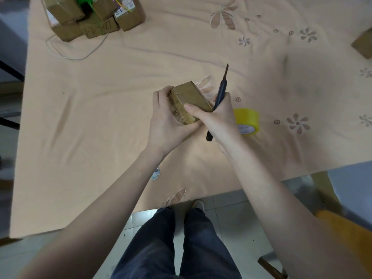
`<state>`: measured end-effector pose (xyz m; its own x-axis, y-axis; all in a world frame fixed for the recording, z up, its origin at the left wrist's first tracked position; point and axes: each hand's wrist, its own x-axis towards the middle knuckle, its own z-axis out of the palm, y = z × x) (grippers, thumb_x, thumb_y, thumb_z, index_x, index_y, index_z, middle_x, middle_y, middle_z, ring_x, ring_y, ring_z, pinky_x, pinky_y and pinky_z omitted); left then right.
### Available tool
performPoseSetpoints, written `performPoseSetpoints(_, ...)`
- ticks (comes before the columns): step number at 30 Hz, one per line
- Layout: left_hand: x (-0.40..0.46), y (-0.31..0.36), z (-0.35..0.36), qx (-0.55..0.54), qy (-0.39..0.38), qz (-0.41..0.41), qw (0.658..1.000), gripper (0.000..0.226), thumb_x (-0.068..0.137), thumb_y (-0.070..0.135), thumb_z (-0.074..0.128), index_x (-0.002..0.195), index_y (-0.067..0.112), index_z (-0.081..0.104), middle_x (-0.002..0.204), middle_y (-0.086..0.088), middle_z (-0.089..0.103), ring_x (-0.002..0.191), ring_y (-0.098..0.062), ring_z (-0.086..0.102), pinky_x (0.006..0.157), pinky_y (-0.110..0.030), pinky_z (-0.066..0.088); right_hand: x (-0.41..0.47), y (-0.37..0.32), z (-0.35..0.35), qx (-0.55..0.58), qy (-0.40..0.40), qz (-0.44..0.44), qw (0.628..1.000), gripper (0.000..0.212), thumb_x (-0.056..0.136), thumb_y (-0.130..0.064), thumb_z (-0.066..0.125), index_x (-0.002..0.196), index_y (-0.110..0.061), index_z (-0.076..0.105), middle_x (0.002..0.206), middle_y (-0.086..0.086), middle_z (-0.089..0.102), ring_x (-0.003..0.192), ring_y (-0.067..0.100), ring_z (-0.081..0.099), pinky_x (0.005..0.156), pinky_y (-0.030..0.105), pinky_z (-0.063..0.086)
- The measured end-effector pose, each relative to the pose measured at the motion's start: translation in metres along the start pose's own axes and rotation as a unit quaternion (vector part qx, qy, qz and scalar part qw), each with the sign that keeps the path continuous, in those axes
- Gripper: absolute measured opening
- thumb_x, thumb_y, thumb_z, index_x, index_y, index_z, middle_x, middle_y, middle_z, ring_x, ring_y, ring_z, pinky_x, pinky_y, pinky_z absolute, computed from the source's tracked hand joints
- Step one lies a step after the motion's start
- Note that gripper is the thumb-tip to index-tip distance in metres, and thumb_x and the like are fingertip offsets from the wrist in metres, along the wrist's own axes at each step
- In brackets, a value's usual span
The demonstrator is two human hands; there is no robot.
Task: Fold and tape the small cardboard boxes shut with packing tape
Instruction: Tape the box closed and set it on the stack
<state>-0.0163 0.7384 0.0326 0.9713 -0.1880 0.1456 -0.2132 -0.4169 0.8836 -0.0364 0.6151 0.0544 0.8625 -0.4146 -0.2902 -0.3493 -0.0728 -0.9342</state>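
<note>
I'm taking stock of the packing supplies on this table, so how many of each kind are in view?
Cardboard boxes: at least 7: 1 held box, at least 5 in the far-left pile, 1 at the right edge
Yellow tape rolls: 1
Utility knives: 1, gripped in the right hand
Total: at least 9

The left hand holds the box; the pile's count is uncertain.

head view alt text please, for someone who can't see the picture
Seen from above, a person holds a small taped cardboard box over a peach cloth-covered table: the left hand grips it, and the right hand presses a thumb on it while holding a utility knife. A yellow tape roll lies beside them.
</note>
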Motion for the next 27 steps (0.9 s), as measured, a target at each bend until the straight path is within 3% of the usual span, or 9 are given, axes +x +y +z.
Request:
performPoseSetpoints(3,-0.002,0.001,0.003,-0.009,0.008,-0.001,1.0,0.088,0.058,0.04,0.079,0.128,0.005,0.039,0.117,-0.001,0.038,0.101,0.013,0.038,0.087,-0.013,0.041,-0.001,0.003,0.003,0.047,0.009,-0.005,0.999,0.048,0.068,-0.02,0.083,0.099,-0.02,0.047,0.083,-0.014,0.058,0.083,0.004,0.064,0.073,0.021,0.051)
performPoseSetpoints(6,0.0,-0.004,-0.005,-0.059,-0.062,-0.015,0.996,0.085,0.064,0.034,0.085,0.13,0.014,0.037,0.123,0.002,0.037,0.11,0.011,0.04,0.091,-0.014,0.043,0.0,0.006,0.005,0.077,0.022,-0.003,0.997,0.045,0.07,-0.012,0.081,0.087,-0.027,0.043,0.078,-0.016,0.053,0.072,-0.005,0.06,0.066,0.015,0.047)
performPoseSetpoints(8,0.0,-0.008,-0.013,-0.13,-0.108,-0.057,0.984,0.067,0.074,0.036,0.077,0.127,0.022,0.04,0.129,0.009,0.042,0.118,0.008,0.043,0.091,-0.012,0.043,0.0,0.007,0.005,0.084,0.023,-0.002,0.996,0.046,0.07,-0.008,0.08,0.085,-0.029,0.041,0.077,-0.017,0.051,0.064,-0.013,0.055,0.059,0.007,0.043)
performPoseSetpoints(10,-0.001,-0.013,-0.015,-0.179,-0.093,-0.084,0.976,0.046,0.085,0.034,0.066,0.122,0.018,0.045,0.123,0.012,0.052,0.118,0.003,0.048,0.092,-0.012,0.041,0.0,0.007,0.006,0.08,0.017,-0.001,0.997,0.046,0.069,-0.007,0.08,0.088,-0.027,0.044,0.08,-0.016,0.054,0.067,-0.014,0.056,0.062,0.007,0.044)
performPoseSetpoints(15,0.0,-0.013,-0.009,-0.175,-0.002,-0.076,0.982,0.033,0.083,0.023,0.073,0.102,0.014,0.049,0.095,0.017,0.059,0.102,-0.003,0.055,0.093,-0.017,0.042,-0.006,0.003,0.011,0.09,0.009,-0.006,0.996,0.05,0.064,-0.004,0.077,0.106,-0.006,0.05,0.097,0.008,0.064,0.092,0.021,0.065,0.084,0.038,0.054)
performPoseSetpoints(18,0.003,-0.016,-0.006,-0.167,0.009,-0.077,0.983,0.031,0.081,0.023,0.073,0.098,0.014,0.049,0.091,0.019,0.06,0.098,-0.003,0.057,0.094,-0.018,0.043,-0.006,0.005,0.01,0.095,0.004,-0.012,0.995,0.046,0.068,-0.004,0.075,0.106,-0.006,0.049,0.097,0.006,0.064,0.091,0.017,0.065,0.081,0.032,0.054)
performPoseSetpoints(23,0.002,-0.008,0.0,-0.167,0.033,-0.105,0.98,0.028,0.083,0.018,0.069,0.1,0.012,0.048,0.091,0.013,0.057,0.083,0.008,0.054,0.076,-0.006,0.042,-0.007,0.015,0.009,0.101,-0.004,-0.013,0.995,0.034,0.081,-0.002,0.067,0.098,-0.018,0.043,0.089,-0.011,0.056,0.071,-0.013,0.057,0.064,0.006,0.044)
performPoseSetpoints(25,0.005,-0.003,-0.001,-0.147,0.037,-0.097,0.984,0.027,0.084,0.021,0.067,0.1,0.014,0.047,0.086,0.015,0.056,0.078,0.005,0.054,0.071,-0.015,0.046,-0.01,0.017,0.011,0.115,-0.005,-0.006,0.993,0.034,0.082,-0.003,0.068,0.1,-0.019,0.044,0.095,-0.009,0.059,0.08,-0.009,0.06,0.071,0.01,0.047)
performPoseSetpoints(27,0.006,0.002,-0.001,-0.095,0.04,-0.069,0.992,0.024,0.085,0.026,0.063,0.101,0.014,0.049,0.085,0.009,0.057,0.083,-0.011,0.054,0.075,-0.033,0.048,-0.013,0.019,0.016,0.137,-0.007,0.009,0.991,0.036,0.082,0.0,0.067,0.106,-0.015,0.046,0.106,-0.001,0.063,0.093,0.003,0.063,0.082,0.021,0.051)
